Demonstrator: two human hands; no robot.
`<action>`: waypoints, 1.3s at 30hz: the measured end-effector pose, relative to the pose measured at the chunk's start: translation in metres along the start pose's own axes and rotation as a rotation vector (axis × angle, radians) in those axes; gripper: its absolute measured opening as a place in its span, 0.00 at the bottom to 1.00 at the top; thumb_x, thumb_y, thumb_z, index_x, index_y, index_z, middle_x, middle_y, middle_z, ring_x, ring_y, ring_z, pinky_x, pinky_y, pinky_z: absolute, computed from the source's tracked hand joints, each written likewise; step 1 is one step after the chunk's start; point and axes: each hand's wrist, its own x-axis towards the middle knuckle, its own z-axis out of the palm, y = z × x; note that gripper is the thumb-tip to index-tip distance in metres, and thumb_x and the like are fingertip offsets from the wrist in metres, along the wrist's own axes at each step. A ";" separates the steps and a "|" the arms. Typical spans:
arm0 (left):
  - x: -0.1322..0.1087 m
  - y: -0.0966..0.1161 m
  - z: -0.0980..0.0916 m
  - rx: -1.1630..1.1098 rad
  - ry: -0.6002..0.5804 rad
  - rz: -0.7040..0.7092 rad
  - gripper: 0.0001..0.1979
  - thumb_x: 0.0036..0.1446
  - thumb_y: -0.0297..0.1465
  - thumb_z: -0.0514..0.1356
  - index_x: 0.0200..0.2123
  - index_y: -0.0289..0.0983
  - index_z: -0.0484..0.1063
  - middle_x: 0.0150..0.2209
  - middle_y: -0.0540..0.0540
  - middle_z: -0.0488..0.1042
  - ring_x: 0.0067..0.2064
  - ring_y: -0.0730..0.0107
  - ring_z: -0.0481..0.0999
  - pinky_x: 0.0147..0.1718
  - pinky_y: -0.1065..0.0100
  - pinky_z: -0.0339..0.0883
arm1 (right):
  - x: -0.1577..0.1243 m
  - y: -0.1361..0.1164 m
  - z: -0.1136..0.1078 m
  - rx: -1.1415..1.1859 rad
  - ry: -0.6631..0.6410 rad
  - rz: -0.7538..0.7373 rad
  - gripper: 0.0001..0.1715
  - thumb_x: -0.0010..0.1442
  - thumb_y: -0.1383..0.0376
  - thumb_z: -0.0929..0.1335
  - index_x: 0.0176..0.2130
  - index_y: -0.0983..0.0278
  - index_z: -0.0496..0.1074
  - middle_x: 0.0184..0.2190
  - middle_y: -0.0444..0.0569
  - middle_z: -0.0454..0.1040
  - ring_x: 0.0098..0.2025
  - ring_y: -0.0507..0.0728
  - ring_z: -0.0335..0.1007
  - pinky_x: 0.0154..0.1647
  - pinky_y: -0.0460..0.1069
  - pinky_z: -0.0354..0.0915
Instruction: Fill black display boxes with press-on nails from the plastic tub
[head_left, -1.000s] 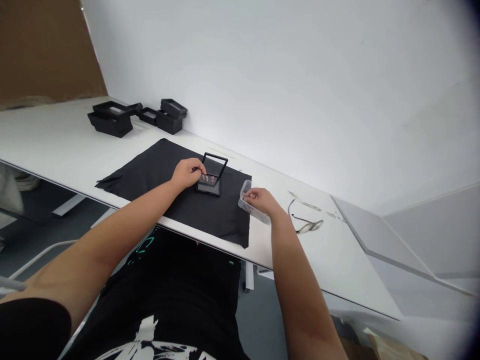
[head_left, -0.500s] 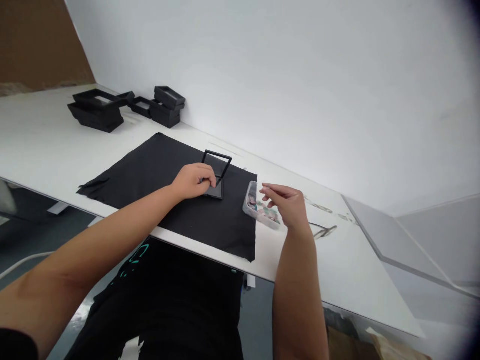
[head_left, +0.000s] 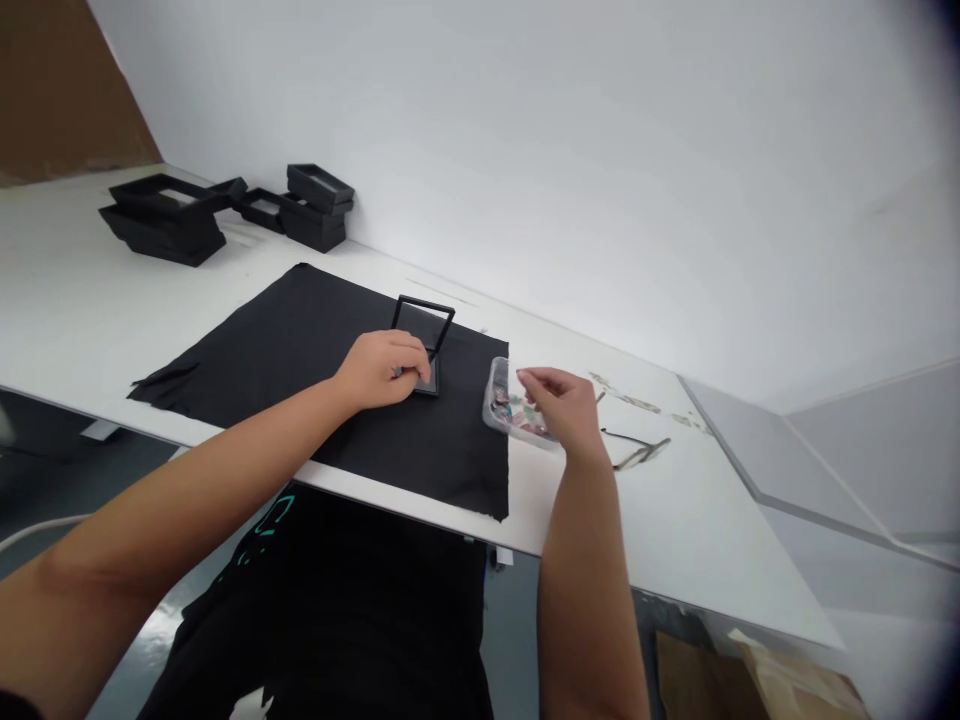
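Observation:
A black hinged frame case [head_left: 433, 378] stands with its lid raised on the black cloth [head_left: 405, 460]. My left hand [head_left: 386, 368] rests at the case's near left side, its fingers bent over the lower half; what they grip, if anything, is hidden. Right of the case, at the cloth's edge, is a clear plastic box [head_left: 498, 375] of small pink and green pieces. Over the right end of this box my right hand [head_left: 561, 400] hangs with thumb and forefinger pinched together. Anything between those fingertips is too small to make out.
Stacks of black frames [head_left: 172, 228] and black boxes [head_left: 315, 215] sit at the back left by the white wall. A pair of glasses [head_left: 637, 452] lies right of my right hand on the white table [head_left: 720, 540]. Grey panels are at the far right.
My right hand has moved slightly left, and its thumb and forefinger have come together. My left hand remains at the case. The whole view has shifted slightly.

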 end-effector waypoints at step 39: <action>-0.001 -0.004 0.000 -0.014 -0.005 -0.030 0.14 0.46 0.19 0.54 0.23 0.38 0.78 0.29 0.50 0.79 0.33 0.72 0.79 0.35 0.71 0.72 | -0.004 0.015 -0.011 -0.202 -0.226 0.131 0.16 0.58 0.55 0.73 0.41 0.64 0.79 0.29 0.46 0.79 0.22 0.51 0.72 0.27 0.50 0.73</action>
